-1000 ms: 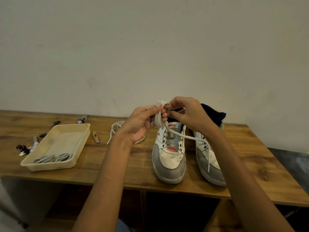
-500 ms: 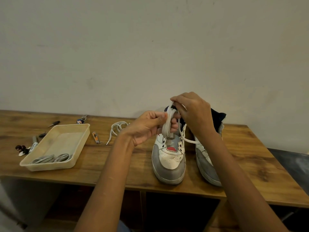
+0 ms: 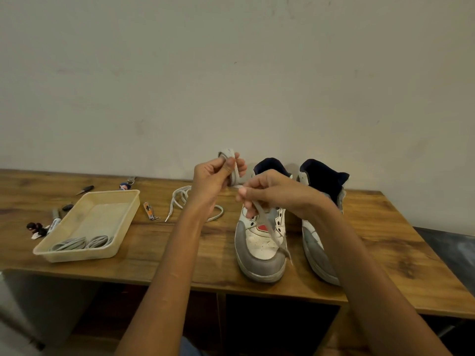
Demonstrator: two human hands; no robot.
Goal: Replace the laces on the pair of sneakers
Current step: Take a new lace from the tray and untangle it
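On the wooden table (image 3: 159,253), a cream tray (image 3: 113,219) at the left holds coiled grey laces (image 3: 82,243), and a loose white lace (image 3: 181,199) lies just right of it. The left hand (image 3: 214,179) grips a wound bundle of lace (image 3: 231,165), while the right hand (image 3: 272,192) pinches the strand (image 3: 272,231) trailing over the left sneaker (image 3: 259,250). The right sneaker (image 3: 317,242) stands beside it.

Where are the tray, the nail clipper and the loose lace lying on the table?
Tray (image 3: 129,222): head view, on its right wall.
Nail clipper (image 3: 148,208): head view, on its orange body.
Loose lace (image 3: 177,197): head view, on its looped strands.
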